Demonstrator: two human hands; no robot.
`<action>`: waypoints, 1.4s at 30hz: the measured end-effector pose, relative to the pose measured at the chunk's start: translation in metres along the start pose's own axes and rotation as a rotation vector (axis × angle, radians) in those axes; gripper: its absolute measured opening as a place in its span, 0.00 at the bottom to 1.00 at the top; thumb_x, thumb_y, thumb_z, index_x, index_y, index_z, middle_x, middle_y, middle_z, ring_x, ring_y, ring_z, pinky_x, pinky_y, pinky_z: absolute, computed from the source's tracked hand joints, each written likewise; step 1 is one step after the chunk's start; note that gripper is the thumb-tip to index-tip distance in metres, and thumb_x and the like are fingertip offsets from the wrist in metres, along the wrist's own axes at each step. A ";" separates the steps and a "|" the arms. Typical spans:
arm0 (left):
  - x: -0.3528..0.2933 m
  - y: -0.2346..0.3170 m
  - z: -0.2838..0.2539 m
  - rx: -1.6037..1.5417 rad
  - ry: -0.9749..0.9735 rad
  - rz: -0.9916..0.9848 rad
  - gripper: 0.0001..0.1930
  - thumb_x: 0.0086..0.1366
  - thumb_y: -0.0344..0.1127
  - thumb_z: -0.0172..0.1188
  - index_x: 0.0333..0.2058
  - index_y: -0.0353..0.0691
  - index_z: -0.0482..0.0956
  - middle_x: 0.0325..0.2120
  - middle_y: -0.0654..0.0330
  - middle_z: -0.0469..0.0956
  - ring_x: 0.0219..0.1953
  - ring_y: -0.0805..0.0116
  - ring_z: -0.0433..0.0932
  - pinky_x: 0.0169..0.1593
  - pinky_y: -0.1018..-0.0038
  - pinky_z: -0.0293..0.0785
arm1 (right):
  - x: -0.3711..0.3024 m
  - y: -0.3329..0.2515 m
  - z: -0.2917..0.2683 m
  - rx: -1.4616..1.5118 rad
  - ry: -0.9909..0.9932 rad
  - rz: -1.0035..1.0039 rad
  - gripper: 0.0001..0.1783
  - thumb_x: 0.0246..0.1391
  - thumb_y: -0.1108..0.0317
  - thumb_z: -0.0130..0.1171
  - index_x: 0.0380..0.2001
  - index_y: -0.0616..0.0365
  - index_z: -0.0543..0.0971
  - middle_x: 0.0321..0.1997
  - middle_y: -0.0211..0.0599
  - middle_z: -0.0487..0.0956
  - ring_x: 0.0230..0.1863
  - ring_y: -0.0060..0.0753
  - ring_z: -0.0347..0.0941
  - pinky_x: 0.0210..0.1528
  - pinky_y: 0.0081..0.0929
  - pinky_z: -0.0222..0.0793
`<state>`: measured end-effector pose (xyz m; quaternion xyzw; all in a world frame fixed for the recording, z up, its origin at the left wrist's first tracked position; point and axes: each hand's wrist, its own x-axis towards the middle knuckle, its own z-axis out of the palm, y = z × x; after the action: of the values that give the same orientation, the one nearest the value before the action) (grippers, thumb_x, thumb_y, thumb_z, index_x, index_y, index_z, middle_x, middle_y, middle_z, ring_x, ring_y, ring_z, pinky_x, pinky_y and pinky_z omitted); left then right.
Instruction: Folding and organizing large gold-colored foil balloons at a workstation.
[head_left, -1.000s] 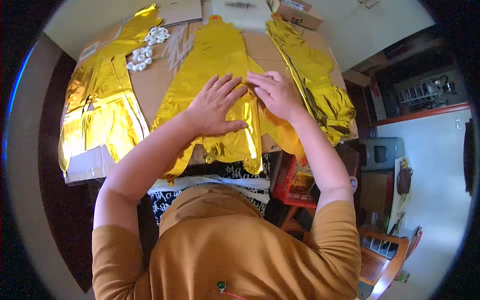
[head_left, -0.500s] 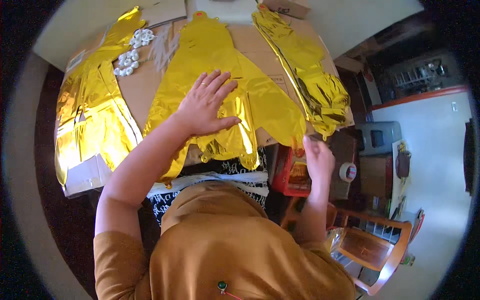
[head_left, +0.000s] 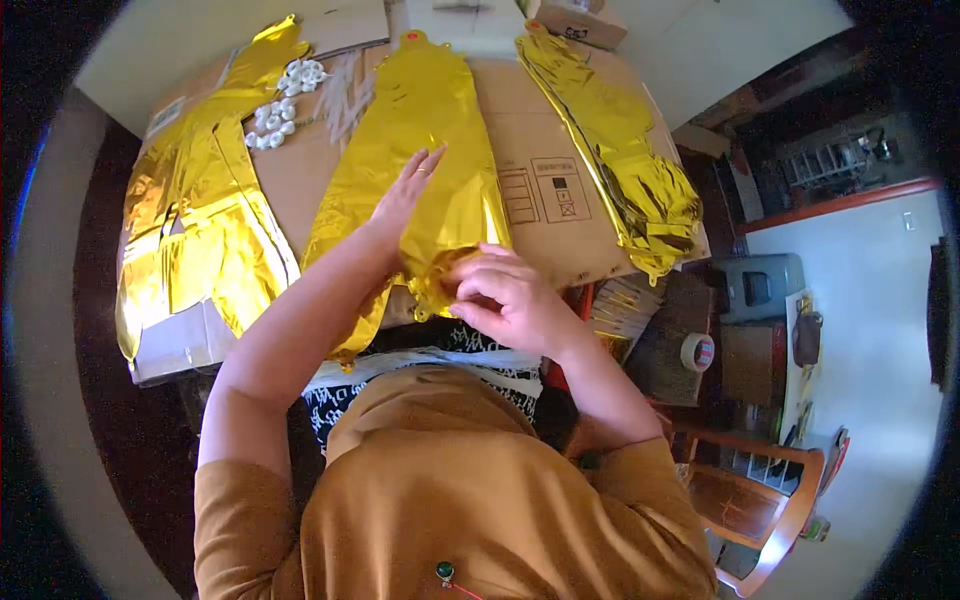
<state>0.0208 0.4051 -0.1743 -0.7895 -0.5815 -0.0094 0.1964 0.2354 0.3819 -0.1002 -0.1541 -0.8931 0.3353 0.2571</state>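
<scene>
A flat gold foil balloon [head_left: 430,110], uninflated by its look, lies in front of me on brown cardboard [head_left: 590,235]. My left hand [head_left: 400,205] rests on its left part, turned on edge with the fingers stretched out. At the near end, my right hand [head_left: 508,298] has its fingers closed on the balloon's folded-in right flap, bunching the foil. The right fingertips are partly hidden in the gold folds. A second gold foil balloon [head_left: 180,215] lies spread at the left, and another, folded lengthwise [head_left: 615,130], lies at the right.
Several small white ribbon rolls [head_left: 275,118] and thin clear strips [head_left: 343,105] lie left of the middle balloon. A small cardboard box [head_left: 578,22] is at the far edge. To the right are a tape roll [head_left: 697,351], a grey bin [head_left: 757,287] and a wooden chair [head_left: 790,510].
The right hand has moved left with the balloon's right flap, folding it inward and baring the cardboard there. My left hand has tilted from palm-down onto its edge.
</scene>
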 end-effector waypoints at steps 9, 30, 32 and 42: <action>-0.001 -0.002 -0.014 -0.665 0.196 0.046 0.40 0.55 0.55 0.51 0.60 0.31 0.58 0.62 0.44 0.53 0.66 0.50 0.46 0.68 0.56 0.39 | 0.013 0.072 -0.039 -0.291 0.192 0.187 0.16 0.58 0.66 0.50 0.47 0.62 0.75 0.54 0.44 0.74 0.58 0.42 0.67 0.60 0.39 0.60; 0.062 -0.009 -0.034 -0.631 0.367 0.099 0.18 0.58 0.39 0.56 0.45 0.35 0.73 0.47 0.50 0.73 0.52 0.52 0.70 0.58 0.59 0.61 | 0.018 0.076 -0.027 -0.692 -0.008 0.052 0.26 0.53 0.62 0.53 0.55 0.58 0.68 0.61 0.42 0.66 0.62 0.49 0.59 0.64 0.46 0.51; 0.066 -0.011 -0.023 -0.587 0.313 0.044 0.20 0.58 0.40 0.56 0.47 0.35 0.72 0.48 0.50 0.72 0.53 0.53 0.69 0.59 0.59 0.61 | 0.019 0.073 -0.029 -0.686 -0.028 0.072 0.26 0.53 0.61 0.53 0.55 0.58 0.67 0.62 0.42 0.65 0.63 0.50 0.58 0.65 0.46 0.50; 0.062 -0.019 -0.007 -0.666 0.262 0.010 0.24 0.58 0.42 0.55 0.50 0.34 0.71 0.53 0.48 0.68 0.57 0.51 0.65 0.62 0.60 0.59 | 0.004 0.061 -0.030 -0.630 -0.224 0.106 0.36 0.56 0.55 0.50 0.63 0.62 0.56 0.69 0.47 0.53 0.70 0.49 0.45 0.69 0.49 0.35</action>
<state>0.0246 0.4641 -0.1472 -0.8053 -0.5124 -0.2983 0.0012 0.2552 0.4441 -0.1205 -0.2342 -0.9664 0.0707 0.0792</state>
